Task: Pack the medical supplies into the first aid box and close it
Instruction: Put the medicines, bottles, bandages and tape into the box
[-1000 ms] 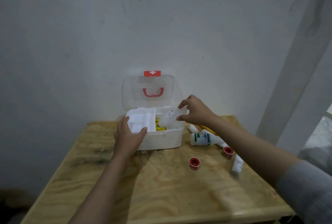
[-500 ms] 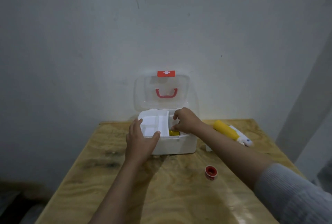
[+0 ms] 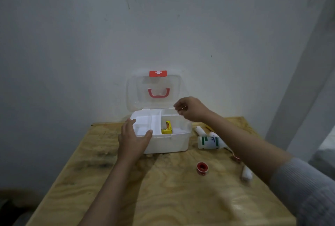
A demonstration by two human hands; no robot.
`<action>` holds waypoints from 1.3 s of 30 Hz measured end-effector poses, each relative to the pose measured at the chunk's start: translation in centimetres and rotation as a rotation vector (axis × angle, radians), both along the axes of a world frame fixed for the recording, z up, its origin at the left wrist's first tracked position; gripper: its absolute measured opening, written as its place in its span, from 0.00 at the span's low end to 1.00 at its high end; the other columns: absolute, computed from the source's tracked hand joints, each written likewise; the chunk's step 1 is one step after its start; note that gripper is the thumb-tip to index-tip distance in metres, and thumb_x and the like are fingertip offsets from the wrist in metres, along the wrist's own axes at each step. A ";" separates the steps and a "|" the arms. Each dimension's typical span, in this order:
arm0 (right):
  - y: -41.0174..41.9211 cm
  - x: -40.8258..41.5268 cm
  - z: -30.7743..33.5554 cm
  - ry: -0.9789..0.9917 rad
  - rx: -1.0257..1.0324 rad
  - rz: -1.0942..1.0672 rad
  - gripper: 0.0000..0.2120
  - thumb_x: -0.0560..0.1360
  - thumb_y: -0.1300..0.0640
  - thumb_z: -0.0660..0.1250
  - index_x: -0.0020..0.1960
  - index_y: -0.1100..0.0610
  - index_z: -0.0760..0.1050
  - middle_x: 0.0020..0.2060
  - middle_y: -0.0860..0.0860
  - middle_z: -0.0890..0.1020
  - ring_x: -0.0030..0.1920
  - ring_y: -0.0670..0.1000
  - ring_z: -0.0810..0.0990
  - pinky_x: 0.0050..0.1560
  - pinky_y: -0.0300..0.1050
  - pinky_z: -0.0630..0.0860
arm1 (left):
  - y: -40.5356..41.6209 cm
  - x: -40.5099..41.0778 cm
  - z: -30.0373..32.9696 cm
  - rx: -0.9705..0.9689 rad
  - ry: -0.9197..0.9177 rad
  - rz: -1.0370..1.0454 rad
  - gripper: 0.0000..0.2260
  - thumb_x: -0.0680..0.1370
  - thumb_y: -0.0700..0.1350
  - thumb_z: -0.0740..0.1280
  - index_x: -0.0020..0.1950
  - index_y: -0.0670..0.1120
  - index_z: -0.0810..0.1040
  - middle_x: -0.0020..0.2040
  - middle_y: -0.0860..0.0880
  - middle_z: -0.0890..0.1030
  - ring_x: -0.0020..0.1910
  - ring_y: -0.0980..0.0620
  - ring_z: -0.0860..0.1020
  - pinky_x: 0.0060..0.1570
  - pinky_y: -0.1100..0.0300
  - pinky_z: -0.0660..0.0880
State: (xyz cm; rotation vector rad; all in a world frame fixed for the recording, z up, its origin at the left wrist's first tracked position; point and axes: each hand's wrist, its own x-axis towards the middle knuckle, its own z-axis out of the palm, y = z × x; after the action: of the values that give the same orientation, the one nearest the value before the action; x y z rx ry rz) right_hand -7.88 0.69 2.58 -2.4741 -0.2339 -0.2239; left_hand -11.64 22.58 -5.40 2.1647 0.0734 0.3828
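The white first aid box stands open at the table's back, its clear lid with a red handle upright against the wall. A yellow carton lies in its right compartment. My left hand grips the box's front-left corner, thumb over the tray rim. My right hand hovers above the box's right rear corner, fingers curled, nothing clearly in them. Right of the box lie a white bottle with a green label, a white tube, a red tape roll and a white bandage roll.
The plywood table sits against a white wall. A second red roll and a yellow item are mostly hidden behind my right forearm. A white post rises at the right.
My right hand carried a clear packet down into the box's right compartment, then lifted out without it. My left hand stayed on the box's corner. The view swung left and back.
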 end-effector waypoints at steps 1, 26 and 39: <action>-1.1 -0.5 0.5 -0.025 -0.004 -0.023 0.14 0.71 0.68 0.67 0.55 0.61 0.79 0.51 0.56 0.83 0.50 0.52 0.81 0.55 0.43 0.77 | 0.0 0.0 0.0 -0.002 -0.003 -0.003 0.33 0.71 0.56 0.70 0.72 0.51 0.61 0.74 0.48 0.63 0.70 0.44 0.64 0.64 0.44 0.69; -14.1 -6.3 -6.5 0.232 -0.005 -0.493 0.09 0.66 0.57 0.76 0.41 0.61 0.81 0.34 0.53 0.82 0.34 0.49 0.78 0.33 0.40 0.74 | 0.2 0.1 -0.1 0.008 -0.002 -0.011 0.32 0.71 0.57 0.71 0.71 0.52 0.62 0.74 0.48 0.63 0.69 0.42 0.66 0.63 0.39 0.71; -13.5 -5.1 -5.2 0.057 0.283 -0.551 0.05 0.66 0.61 0.75 0.40 0.61 0.81 0.35 0.57 0.84 0.37 0.53 0.84 0.44 0.50 0.82 | 0.2 0.3 -0.4 0.001 -0.018 -0.004 0.31 0.71 0.55 0.71 0.70 0.51 0.63 0.74 0.48 0.63 0.70 0.41 0.65 0.64 0.41 0.70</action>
State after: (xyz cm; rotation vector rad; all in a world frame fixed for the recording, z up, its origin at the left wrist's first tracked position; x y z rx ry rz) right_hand -13.03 -12.86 -2.59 -2.2061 0.4802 -0.3854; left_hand -11.36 22.73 -5.85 2.1611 0.0586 0.4005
